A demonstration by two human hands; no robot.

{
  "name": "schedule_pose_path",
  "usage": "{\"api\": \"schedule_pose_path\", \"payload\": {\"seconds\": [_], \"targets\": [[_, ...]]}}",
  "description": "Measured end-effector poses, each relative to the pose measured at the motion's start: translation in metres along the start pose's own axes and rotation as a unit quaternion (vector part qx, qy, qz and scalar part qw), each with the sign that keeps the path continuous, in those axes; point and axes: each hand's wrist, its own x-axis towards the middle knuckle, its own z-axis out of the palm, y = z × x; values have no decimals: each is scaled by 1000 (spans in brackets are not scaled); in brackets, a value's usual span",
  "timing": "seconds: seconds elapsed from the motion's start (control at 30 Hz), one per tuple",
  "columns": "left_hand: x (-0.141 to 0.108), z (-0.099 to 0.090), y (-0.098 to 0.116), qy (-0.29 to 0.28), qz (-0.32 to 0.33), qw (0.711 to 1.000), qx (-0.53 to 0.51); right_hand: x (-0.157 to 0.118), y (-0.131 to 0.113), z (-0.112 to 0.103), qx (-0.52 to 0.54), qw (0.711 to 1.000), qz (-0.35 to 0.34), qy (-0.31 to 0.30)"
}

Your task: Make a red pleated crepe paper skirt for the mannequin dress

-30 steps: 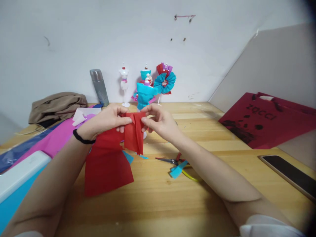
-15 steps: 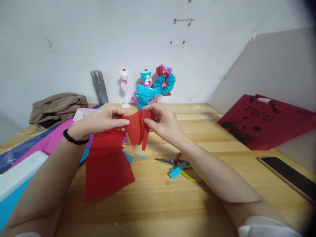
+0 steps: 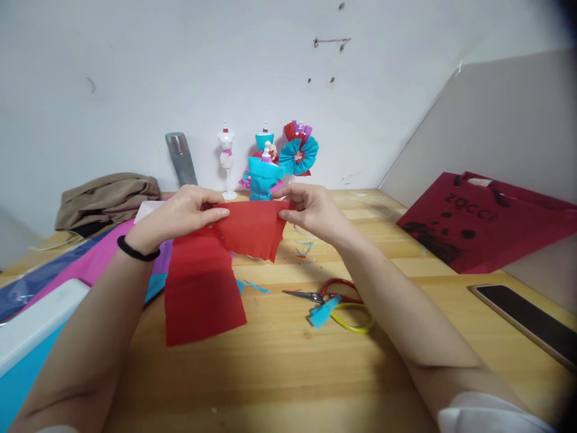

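Note:
A small piece of red crepe paper is stretched between my two hands above the table, its top edge straight and its lower edge uneven. My left hand pinches its left end, and my right hand pinches the upper right corner. Below my left hand hangs or lies a larger red sheet; whether it joins the held piece I cannot tell. Right behind the paper stands a small dress form wrapped in blue, its base hidden.
Scissors with red and yellow handles lie under a blue scrap. More dress forms, one with a blue paper flower, and a grey flask stand by the wall. A phone and a red bag are at right.
The red piece, folded and bunched before, is now spread flat. My right hand has moved slightly right and up. The larger red sheet has shifted a little.

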Motion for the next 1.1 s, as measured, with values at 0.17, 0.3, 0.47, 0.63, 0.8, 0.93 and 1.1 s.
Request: {"api": "schedule_pose_path", "payload": {"seconds": [0.17, 0.3, 0.47, 0.63, 0.8, 0.93, 1.1], "targets": [[12, 0, -11, -10, -18, 997, -72, 4, 1, -8, -4, 1000, 24, 9], [24, 2, -18, -17, -12, 998, -64, 7, 7, -9, -32, 999, 3, 30], [34, 4, -21, -22, -25, 998, -52, 10, 11, -8, -121, 987, -35, 95], [37, 7, -15, -10, -31, 999, -44, 11, 12, -5, -164, 979, -39, 113], [40, 14, -10, -1, -28, 999, -31, 12, 18, -1, -188, 974, -37, 119], [42, 20, -10, 9, -27, 998, -47, 13, 22, 3, -172, 978, -12, 113], [42, 25, -12, 11, -40, 994, -96, 13, 24, 5, -143, 982, 2, 120]]}}
